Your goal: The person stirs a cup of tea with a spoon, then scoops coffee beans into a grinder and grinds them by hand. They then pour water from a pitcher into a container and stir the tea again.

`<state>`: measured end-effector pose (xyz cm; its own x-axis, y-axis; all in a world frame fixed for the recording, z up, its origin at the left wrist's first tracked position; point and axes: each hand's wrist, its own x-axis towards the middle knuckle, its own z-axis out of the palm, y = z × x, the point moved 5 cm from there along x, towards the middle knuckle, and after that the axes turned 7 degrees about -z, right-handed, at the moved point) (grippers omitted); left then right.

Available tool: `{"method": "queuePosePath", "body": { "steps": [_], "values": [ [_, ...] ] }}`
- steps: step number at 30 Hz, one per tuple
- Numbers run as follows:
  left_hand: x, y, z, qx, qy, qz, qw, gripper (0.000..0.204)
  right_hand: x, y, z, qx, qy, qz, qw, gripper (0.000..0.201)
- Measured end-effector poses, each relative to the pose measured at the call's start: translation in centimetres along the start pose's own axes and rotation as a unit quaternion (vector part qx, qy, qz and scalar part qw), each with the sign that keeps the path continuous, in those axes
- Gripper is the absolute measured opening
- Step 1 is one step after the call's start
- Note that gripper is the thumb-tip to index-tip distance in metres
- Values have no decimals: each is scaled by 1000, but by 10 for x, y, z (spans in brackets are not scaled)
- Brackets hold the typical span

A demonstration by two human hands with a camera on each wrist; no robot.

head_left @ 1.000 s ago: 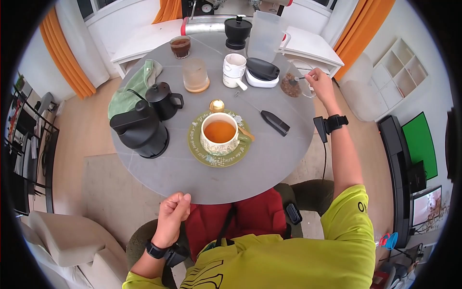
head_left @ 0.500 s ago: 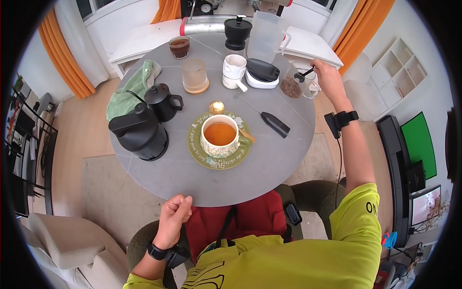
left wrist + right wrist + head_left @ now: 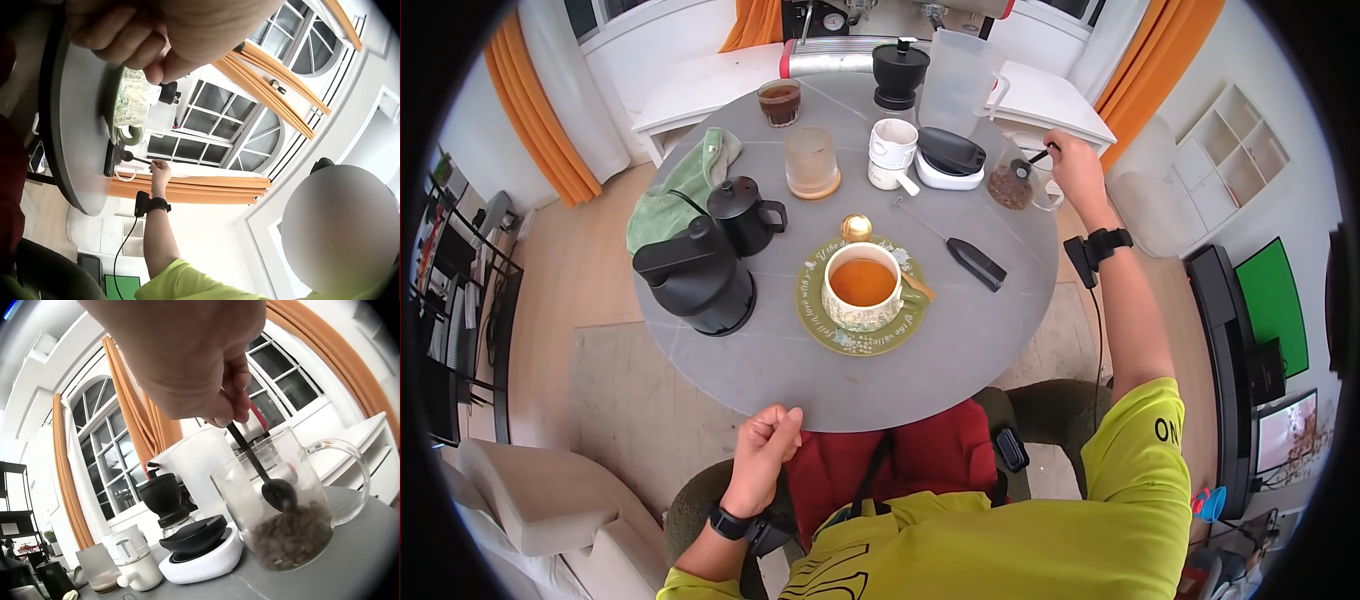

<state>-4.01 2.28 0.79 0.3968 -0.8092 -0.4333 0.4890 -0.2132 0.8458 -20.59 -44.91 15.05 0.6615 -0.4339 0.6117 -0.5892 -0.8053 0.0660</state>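
My right hand point(image 3: 1078, 172) pinches the handle of a black spoon point(image 3: 278, 494) over the table's right edge. The spoon slants into a clear glass mug point(image 3: 359, 464), its rounded bowl low inside, right at the top of a layer of brown coffee beans point(image 3: 290, 537). The mug's handle faces right. At the table's front edge rests my left hand point(image 3: 766, 450), its fingers curled in and holding nothing. Ahead of it, a cup of amber tea point(image 3: 864, 283) stands on a green saucer point(image 3: 812, 315) with a small gold-coloured spoon on it.
Left of the mug are a scale point(image 3: 950, 178) with a black top, stacked white cups point(image 3: 892, 150), a hand grinder point(image 3: 898, 72) and a tall clear pitcher point(image 3: 957, 85). A milk frother point(image 3: 976, 264) lies mid-right. A black kettle point(image 3: 693, 278) and black pot point(image 3: 745, 215) stand left.
The black spoon's bowl has come up from among the beans, then dipped slightly back towards them. My right hand has shifted a little to the right. My left hand has stayed in place.
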Motion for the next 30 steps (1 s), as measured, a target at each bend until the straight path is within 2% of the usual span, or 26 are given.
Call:
{"method": "queuePosePath", "body": {
  "steps": [4, 8, 10, 13, 16, 19, 26, 28, 29, 30],
  "values": [
    [1, -1, 1, 7, 5, 1, 1000, 28, 3, 3, -1, -21, 26, -22, 999, 8],
    [0, -2, 0, -8, 8, -3, 1000, 29, 1, 3, 9, -7, 0, -60, 998, 8],
    [0, -3, 1, -10, 0, -10, 1000, 30, -2, 2, 13, 39, -40, -24, 998, 8],
    [1, -4, 1, -10, 1, -9, 1000, 30, -3, 6, 9, 58, -29, 16, 998, 7],
    [2, -5, 2, -13, 5, -10, 1000, 30, -3, 8, -3, -9, 13, 10, 1000, 8],
    [3, -7, 0, -14, 2, -8, 1000, 30, -4, 12, -3, -59, 16, -21, 998, 9],
    [1, -5, 2, -24, -6, -12, 1000, 29, -9, 8, 5, 5, -12, 42, 999, 12],
    [1, -5, 2, -15, 3, -15, 1000, 29, -6, -19, -15, -98, 117, -56, 987, 16],
    [1, -6, 2, -15, 5, -16, 1000, 29, -3, -27, -13, -96, 117, -56, 987, 16],
    [2, -7, 1, -12, 1, -15, 1000, 29, 0, -36, -9, -26, 116, -53, 991, 21]
  ]
}}
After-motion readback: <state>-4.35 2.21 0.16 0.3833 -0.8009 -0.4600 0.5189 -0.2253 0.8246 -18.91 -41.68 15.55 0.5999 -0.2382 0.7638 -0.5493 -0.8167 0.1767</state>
